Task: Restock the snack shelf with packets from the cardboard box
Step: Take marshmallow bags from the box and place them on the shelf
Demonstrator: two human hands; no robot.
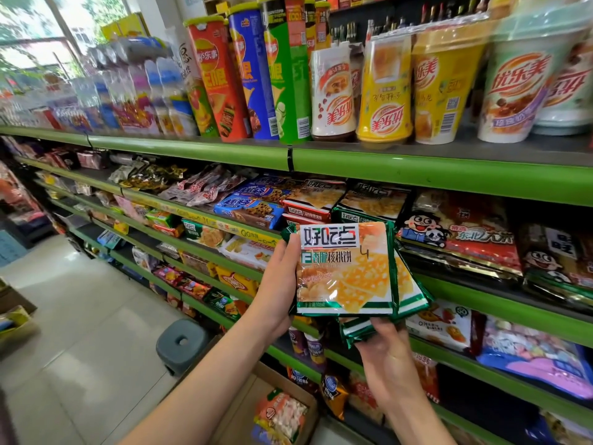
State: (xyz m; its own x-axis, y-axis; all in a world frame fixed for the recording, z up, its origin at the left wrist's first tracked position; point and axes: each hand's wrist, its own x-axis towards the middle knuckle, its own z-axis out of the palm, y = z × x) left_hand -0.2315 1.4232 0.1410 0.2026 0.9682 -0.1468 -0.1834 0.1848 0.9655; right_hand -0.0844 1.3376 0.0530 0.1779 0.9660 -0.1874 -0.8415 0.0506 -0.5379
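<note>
I hold a small stack of green-edged biscuit packets [346, 271] in front of the second shelf. My left hand [276, 284] grips the stack's left edge, thumb on the front packet. My right hand [388, 351] supports the lower packets from below. Matching green-edged packets [369, 203] lie on the shelf just behind. The cardboard box [244, 409] stands open on the floor below my arms, with a few snack packets [282, 415] in it.
Green shelf rails [417, 170] run across the view. Crisp tubes [253, 75] and drink cups [442, 85] fill the top shelf. Rice cracker bags [462, 232] lie to the right. A grey stool [183, 345] stands on the tiled floor by the box.
</note>
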